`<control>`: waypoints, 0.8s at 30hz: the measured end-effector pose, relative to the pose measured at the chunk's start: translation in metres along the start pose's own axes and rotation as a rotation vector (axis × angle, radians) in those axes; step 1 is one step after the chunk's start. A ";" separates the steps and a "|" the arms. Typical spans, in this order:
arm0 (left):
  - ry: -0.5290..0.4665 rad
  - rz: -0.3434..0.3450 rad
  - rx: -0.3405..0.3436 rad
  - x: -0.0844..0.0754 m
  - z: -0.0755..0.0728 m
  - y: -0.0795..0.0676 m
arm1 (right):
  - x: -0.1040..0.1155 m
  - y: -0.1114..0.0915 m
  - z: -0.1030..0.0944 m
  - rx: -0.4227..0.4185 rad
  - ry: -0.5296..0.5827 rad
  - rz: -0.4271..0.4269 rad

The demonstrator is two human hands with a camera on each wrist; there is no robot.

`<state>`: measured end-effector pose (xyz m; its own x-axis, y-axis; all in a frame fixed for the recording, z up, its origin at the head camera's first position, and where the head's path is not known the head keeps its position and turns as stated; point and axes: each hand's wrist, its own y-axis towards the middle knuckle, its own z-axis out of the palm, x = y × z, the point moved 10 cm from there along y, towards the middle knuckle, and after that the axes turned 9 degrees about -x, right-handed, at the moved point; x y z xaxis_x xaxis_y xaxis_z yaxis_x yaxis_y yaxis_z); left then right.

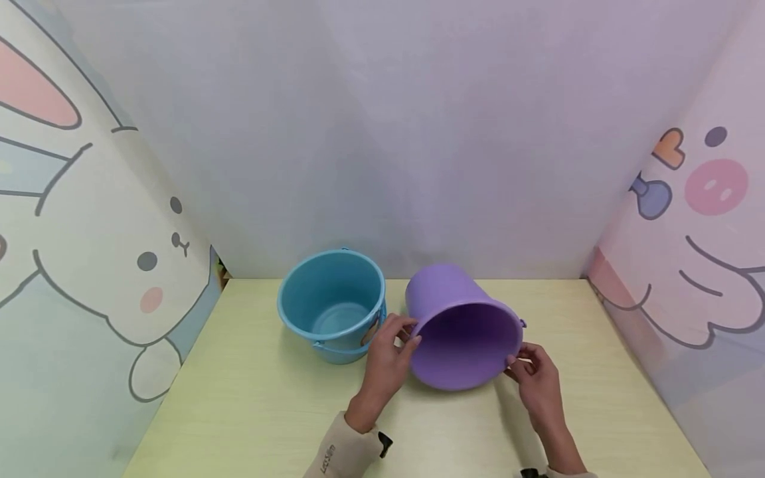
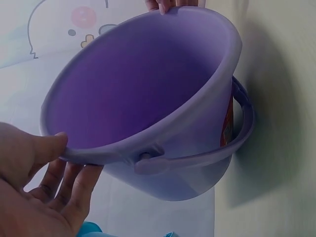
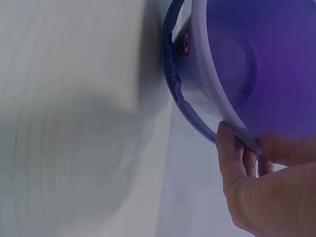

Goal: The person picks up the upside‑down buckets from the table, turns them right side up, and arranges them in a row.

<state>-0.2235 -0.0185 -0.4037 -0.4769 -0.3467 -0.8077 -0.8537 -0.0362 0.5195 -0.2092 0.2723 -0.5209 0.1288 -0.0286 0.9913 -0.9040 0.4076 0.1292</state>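
Observation:
A purple bucket (image 1: 442, 289) is tilted with its mouth toward me, right of the middle in the head view. My left hand (image 1: 385, 362) pinches its rim at the left, thumb inside and fingers outside. At the opposite side of the rim, my right hand (image 1: 538, 385) pinches it between thumb and fingers. The bucket's purple handle (image 2: 197, 157) hangs down on the table side. Just left of it stands a blue bucket (image 1: 343, 353), upright, its handle lowered against its side; its inside bottom shows nothing in it.
Both buckets are over a pale wood-grain table (image 1: 239, 398). A plain light cloth wall (image 1: 406, 133) rises behind it. Printed panels with a rabbit (image 1: 101, 252) and a pig-nosed figure (image 1: 717, 259) flank the table.

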 end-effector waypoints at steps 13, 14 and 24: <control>-0.086 -0.092 -0.022 -0.003 -0.006 0.004 | 0.051 0.001 0.002 -0.070 -0.182 -0.032; -0.097 -0.094 -0.026 -0.008 -0.008 0.005 | 0.054 0.001 0.002 -0.070 -0.191 -0.044; -0.206 -0.187 -0.032 -0.021 -0.017 0.008 | 0.073 0.011 0.001 -0.110 -0.220 -0.095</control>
<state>-0.2172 -0.0277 -0.3780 -0.3474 -0.1337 -0.9281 -0.9252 -0.1126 0.3625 -0.2105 0.2736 -0.4474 0.1084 -0.2647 0.9582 -0.8409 0.4897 0.2304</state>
